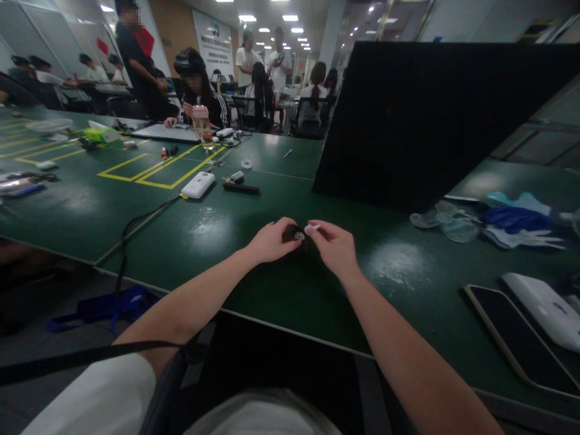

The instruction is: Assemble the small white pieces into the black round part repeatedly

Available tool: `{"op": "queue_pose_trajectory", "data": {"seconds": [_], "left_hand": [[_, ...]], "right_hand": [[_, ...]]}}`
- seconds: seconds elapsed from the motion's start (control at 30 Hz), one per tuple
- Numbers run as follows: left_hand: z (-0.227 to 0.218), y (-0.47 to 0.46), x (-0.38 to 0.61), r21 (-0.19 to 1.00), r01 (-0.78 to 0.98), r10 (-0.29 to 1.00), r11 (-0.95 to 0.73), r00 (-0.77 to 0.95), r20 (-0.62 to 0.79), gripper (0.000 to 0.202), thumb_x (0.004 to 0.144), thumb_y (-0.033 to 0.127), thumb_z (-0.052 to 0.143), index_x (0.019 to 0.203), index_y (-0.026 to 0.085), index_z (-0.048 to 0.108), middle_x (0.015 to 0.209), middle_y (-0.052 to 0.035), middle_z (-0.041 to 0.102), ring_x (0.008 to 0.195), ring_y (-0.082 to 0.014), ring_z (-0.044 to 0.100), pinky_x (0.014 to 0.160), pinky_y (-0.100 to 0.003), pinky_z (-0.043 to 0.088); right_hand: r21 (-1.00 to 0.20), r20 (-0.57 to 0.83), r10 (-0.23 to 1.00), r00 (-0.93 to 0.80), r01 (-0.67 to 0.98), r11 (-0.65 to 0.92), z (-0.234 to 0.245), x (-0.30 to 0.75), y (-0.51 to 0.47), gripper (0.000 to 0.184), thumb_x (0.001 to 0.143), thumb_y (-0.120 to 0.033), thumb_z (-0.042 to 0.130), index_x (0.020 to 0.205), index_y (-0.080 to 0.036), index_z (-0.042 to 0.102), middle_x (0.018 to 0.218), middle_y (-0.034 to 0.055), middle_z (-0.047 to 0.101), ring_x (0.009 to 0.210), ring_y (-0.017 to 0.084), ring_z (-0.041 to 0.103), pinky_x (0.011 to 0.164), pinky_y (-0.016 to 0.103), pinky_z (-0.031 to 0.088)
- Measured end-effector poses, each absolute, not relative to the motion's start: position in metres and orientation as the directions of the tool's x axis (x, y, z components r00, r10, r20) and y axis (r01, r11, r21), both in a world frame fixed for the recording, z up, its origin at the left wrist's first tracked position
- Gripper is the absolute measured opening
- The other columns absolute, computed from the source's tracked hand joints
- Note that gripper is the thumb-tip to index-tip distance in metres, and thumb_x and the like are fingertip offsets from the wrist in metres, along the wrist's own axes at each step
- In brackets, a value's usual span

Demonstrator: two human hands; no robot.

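Note:
Just above the green table (272, 284), my left hand (275, 240) is closed round a small dark object with a pale round part (299, 236) on it; its kind is too small to make out. Close beside it, my right hand (334, 243) pinches a small white piece (312, 228) between thumb and fingertips. The white piece is at the right side of the dark object; whether the two touch I cannot tell. My fingers hide much of both things.
A large black panel (426, 127) stands ahead on the right. Farther right lie clear and blue plastic items (512, 217), a phone (521, 338) and a white power bank (548, 308). Ahead left are another white power bank (198, 185), a black stick (241, 188) and a bottle (203, 128).

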State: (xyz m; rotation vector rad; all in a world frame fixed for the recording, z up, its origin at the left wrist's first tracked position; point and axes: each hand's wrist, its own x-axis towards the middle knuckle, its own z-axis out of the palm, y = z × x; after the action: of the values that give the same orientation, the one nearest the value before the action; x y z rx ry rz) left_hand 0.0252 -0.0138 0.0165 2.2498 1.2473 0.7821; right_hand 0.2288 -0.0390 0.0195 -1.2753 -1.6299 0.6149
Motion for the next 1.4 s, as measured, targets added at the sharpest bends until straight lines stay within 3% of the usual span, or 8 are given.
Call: {"op": "queue_pose_trajectory", "data": {"seconds": [0.13, 0.57, 0.9, 1.07, 1.17, 1.3, 1.4], "left_hand": [[0.013, -0.014, 0.026, 0.683, 0.571, 0.875, -0.456, 0.428, 0.226, 0.045, 0.087, 0.044, 0.066, 0.124, 0.021, 0.055, 0.095, -0.0037, 0.073, 0.082, -0.019, 0.068, 0.072, -0.032, 0.052], [0.016, -0.017, 0.027, 0.708, 0.572, 0.898, -0.414, 0.386, 0.212, 0.044, 0.087, 0.041, 0.067, 0.125, 0.022, 0.055, 0.095, -0.0031, 0.072, 0.083, -0.0197, 0.069, 0.073, -0.032, 0.052], [0.012, -0.016, 0.027, 0.689, 0.551, 0.871, -0.471, 0.413, 0.265, 0.043, 0.087, 0.039, 0.067, 0.124, 0.021, 0.055, 0.1, -0.0044, 0.071, 0.088, -0.02, 0.069, 0.078, -0.034, 0.053], [0.008, -0.015, 0.028, 0.725, 0.555, 0.892, -0.408, 0.41, 0.188, 0.045, 0.088, 0.041, 0.066, 0.127, 0.022, 0.053, 0.101, -0.0047, 0.072, 0.089, -0.0202, 0.069, 0.08, -0.035, 0.054], [0.007, -0.014, 0.028, 0.742, 0.542, 0.895, -0.395, 0.408, 0.179, 0.046, 0.087, 0.039, 0.067, 0.127, 0.022, 0.053, 0.1, -0.0047, 0.072, 0.087, -0.0199, 0.069, 0.079, -0.036, 0.054], [0.007, -0.009, 0.026, 0.783, 0.494, 0.906, -0.377, 0.371, 0.202, 0.046, 0.087, 0.041, 0.067, 0.127, 0.022, 0.054, 0.097, -0.004, 0.071, 0.084, -0.0185, 0.068, 0.075, -0.033, 0.054], [0.005, -0.006, 0.025, 0.815, 0.469, 0.92, -0.339, 0.347, 0.183, 0.047, 0.086, 0.042, 0.068, 0.125, 0.021, 0.055, 0.097, -0.0041, 0.072, 0.082, -0.018, 0.068, 0.073, -0.033, 0.054]], "right_hand": [[-0.789, 0.317, 0.945, -0.077, 0.532, 0.308, 0.021, 0.229, -0.042, 0.029, 0.092, -0.04, 0.065, 0.114, -0.025, 0.075, 0.11, 0.0068, 0.075, 0.095, 0.024, 0.07, 0.08, 0.042, 0.059], [-0.751, 0.324, 0.94, -0.106, 0.576, 0.323, 0.025, 0.236, -0.042, 0.028, 0.094, -0.043, 0.06, 0.112, -0.026, 0.074, 0.106, 0.0053, 0.074, 0.086, 0.021, 0.068, 0.074, 0.039, 0.057], [-0.653, 0.374, 0.908, -0.19, 0.641, 0.403, 0.028, 0.233, -0.044, 0.02, 0.095, -0.034, 0.06, 0.104, -0.024, 0.074, 0.111, 0.0062, 0.071, 0.093, 0.021, 0.067, 0.078, 0.038, 0.057], [-0.646, 0.321, 0.921, -0.218, 0.661, 0.382, 0.024, 0.235, -0.039, 0.018, 0.092, -0.035, 0.064, 0.101, -0.024, 0.075, 0.111, 0.0061, 0.071, 0.097, 0.022, 0.067, 0.083, 0.041, 0.056], [-0.663, 0.3, 0.933, -0.199, 0.66, 0.354, 0.021, 0.236, -0.038, 0.021, 0.092, -0.038, 0.064, 0.105, -0.025, 0.074, 0.112, 0.0058, 0.07, 0.095, 0.022, 0.067, 0.08, 0.041, 0.057], [-0.703, 0.318, 0.943, -0.101, 0.642, 0.306, 0.021, 0.235, -0.038, 0.038, 0.093, -0.046, 0.063, 0.124, -0.026, 0.068, 0.116, 0.0077, 0.07, 0.093, 0.023, 0.068, 0.076, 0.04, 0.058], [-0.698, 0.315, 0.946, -0.079, 0.656, 0.287, 0.024, 0.235, -0.039, 0.04, 0.094, -0.049, 0.06, 0.125, -0.025, 0.067, 0.114, 0.0078, 0.071, 0.091, 0.023, 0.068, 0.074, 0.039, 0.058]]}}
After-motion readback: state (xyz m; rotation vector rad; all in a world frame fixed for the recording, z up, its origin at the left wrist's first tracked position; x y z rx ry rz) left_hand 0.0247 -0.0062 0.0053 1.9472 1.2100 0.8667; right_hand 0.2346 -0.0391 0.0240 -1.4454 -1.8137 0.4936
